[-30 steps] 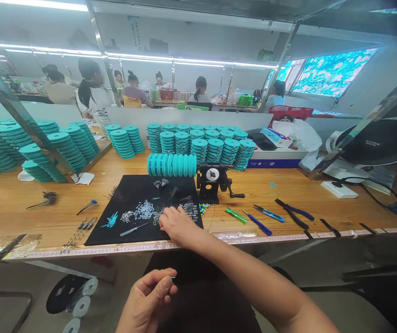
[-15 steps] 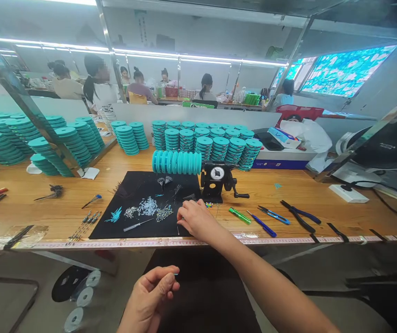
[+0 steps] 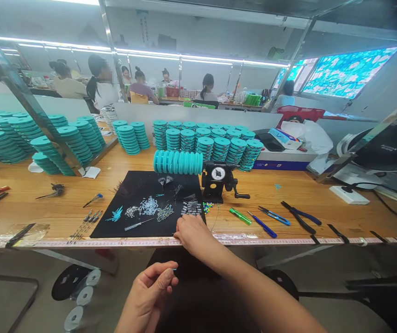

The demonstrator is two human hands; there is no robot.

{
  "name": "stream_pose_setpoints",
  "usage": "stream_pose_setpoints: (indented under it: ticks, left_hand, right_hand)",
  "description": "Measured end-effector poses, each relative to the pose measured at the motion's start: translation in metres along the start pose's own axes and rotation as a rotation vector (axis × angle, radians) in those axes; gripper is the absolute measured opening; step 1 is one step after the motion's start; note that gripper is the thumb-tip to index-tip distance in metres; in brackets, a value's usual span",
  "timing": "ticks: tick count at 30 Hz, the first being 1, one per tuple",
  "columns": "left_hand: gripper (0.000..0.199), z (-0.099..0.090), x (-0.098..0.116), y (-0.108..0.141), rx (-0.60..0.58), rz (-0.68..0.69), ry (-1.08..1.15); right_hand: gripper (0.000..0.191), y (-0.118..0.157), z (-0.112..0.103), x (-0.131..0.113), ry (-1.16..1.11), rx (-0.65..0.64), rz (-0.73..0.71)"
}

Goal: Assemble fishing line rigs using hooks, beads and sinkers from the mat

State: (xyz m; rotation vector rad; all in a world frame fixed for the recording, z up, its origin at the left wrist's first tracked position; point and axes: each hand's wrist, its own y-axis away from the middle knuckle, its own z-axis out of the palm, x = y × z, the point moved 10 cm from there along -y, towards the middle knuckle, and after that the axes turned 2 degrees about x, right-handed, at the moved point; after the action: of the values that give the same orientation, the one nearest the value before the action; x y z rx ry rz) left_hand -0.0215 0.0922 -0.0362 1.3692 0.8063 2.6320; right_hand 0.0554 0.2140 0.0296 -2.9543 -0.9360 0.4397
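Note:
My left hand (image 3: 153, 289) is below the table's front edge, thumb and forefinger pinched on a tiny blue piece (image 3: 174, 269). My right hand (image 3: 191, 231) rests at the front right of the black mat (image 3: 115, 224), fingers curled down; what they pinch, if anything, is hidden. Just beyond it lie small dark cylinders (image 3: 191, 208). On the mat are a pile of clear bits (image 3: 149, 206), silvery bits (image 3: 132, 212), small metal pieces (image 3: 164, 212), blue sticks (image 3: 116, 214) and a thin screwdriver (image 3: 138, 225).
A black hand-cranked winder (image 3: 215, 185) holds a row of teal spools (image 3: 177, 162). Teal spool stacks (image 3: 204, 148) stand behind. To the right lie a green tool (image 3: 240, 216), a blue pen-like tool (image 3: 263, 225), snips (image 3: 275, 216) and pliers (image 3: 299, 216). Several people sit beyond the partition.
My right hand has moved slightly down and left, toward the mat's front edge, uncovering the dark cylinders. My left hand keeps its pinch and has barely moved.

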Motion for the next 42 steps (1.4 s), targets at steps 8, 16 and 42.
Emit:
stream_pose_setpoints:
  ticks: [8,16,42]
  left_hand:
    - [0.034,0.007,-0.005,0.006,-0.019,-0.099,0.070]
    - [0.025,0.036,-0.014,0.014,-0.277,-0.120,0.019]
    - [0.043,0.043,-0.027,0.017,-0.178,-0.129,0.074]
  right_hand:
    - [0.011,0.062,-0.048,0.003,-0.443,0.147,0.085]
    - [0.007,0.128,-0.051,0.004,-1.038,0.323,0.236]
    - [0.016,0.166,-0.070,-0.015,-0.436,0.729,0.001]
